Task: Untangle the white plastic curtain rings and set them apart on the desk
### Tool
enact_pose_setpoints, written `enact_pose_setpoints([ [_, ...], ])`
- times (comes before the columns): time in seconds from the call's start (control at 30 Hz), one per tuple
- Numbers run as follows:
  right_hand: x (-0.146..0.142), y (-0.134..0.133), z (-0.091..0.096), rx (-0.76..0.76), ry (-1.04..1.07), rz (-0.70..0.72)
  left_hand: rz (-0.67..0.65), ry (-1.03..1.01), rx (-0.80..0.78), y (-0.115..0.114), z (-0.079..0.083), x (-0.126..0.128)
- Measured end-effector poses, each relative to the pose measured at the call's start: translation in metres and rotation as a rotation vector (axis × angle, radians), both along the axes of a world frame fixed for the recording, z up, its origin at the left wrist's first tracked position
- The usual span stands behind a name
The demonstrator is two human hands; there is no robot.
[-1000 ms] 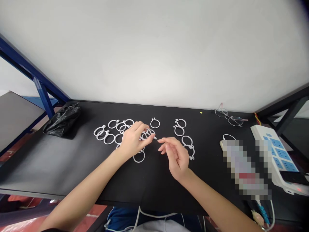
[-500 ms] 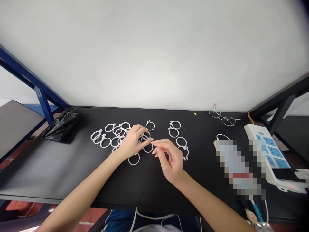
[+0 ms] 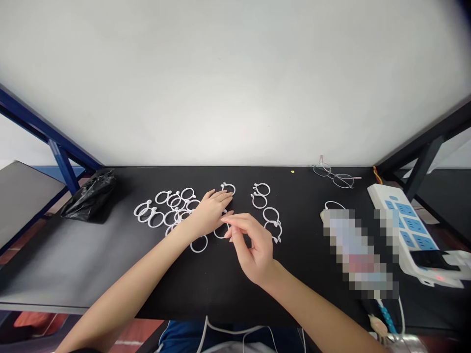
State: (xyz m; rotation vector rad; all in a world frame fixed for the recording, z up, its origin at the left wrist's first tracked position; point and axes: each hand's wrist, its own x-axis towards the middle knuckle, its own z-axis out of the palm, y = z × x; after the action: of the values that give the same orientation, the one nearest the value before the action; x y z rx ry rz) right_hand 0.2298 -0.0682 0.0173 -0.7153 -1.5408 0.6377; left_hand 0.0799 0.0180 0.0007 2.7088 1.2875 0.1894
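Note:
Several white plastic curtain rings, each with a small eyelet, lie on the black tabletop [image 3: 121, 274]. My left hand [image 3: 209, 213] lies palm down over the right part of a heap of rings [image 3: 156, 219], fingers stretched out and hiding some of them. Its fingertips reach a single ring [image 3: 230, 186] behind the heap. My right hand [image 3: 253, 245] is loosely curled, thumb apart from the index fingertip, with no ring visible in it. Its fingertips are beside the left thumb, over a partly hidden ring [image 3: 221, 237]. Farther right lies a short column of rings [image 3: 271, 215].
On the right are eyeglasses [image 3: 343, 181], a blurred-out phone [image 3: 358, 250] with a cable, and a white power strip [image 3: 405, 225] with a plug. A black plastic bag [image 3: 90, 196] lies at the left. Metal frame bars [image 3: 62, 164] and a white wall [image 3: 235, 98] bound the table.
My left hand's fingers have stretched out farther toward the single ring at the back. My right hand has moved slightly left, closer to the left thumb. The whole view has shifted slightly.

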Motion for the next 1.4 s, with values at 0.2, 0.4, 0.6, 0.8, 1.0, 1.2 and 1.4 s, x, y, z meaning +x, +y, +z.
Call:
enact_pose_setpoints([
  [0.2,-0.001,-0.001,0.001,-0.02,-0.023,0.01,-0.088,0.006,0.005,-0.004,0.007,0.003],
  [0.4,-0.001,0.0,-0.002,-0.039,-0.043,0.003,-0.062,-0.17,0.056,-0.009,0.001,-0.007],
  [0.6,-0.001,0.003,-0.005,-0.065,-0.074,0.012,-0.116,-0.199,-0.03,-0.012,0.0,-0.015],
  [0.8,0.0,0.006,-0.006,-0.079,-0.106,-0.004,-0.108,-0.212,-0.033,-0.015,0.0,-0.018],
  [1.0,0.0,0.01,-0.008,-0.101,-0.128,-0.014,-0.128,-0.18,0.012,-0.025,0.003,-0.016],
  [1.2,0.0,0.015,-0.012,-0.158,-0.185,-0.132,-0.128,-0.175,0.038,-0.027,0.005,-0.014],
  [1.4,0.004,0.019,-0.014,-0.297,-0.276,-0.223,-0.137,-0.284,0.145,-0.029,0.009,-0.013],
])
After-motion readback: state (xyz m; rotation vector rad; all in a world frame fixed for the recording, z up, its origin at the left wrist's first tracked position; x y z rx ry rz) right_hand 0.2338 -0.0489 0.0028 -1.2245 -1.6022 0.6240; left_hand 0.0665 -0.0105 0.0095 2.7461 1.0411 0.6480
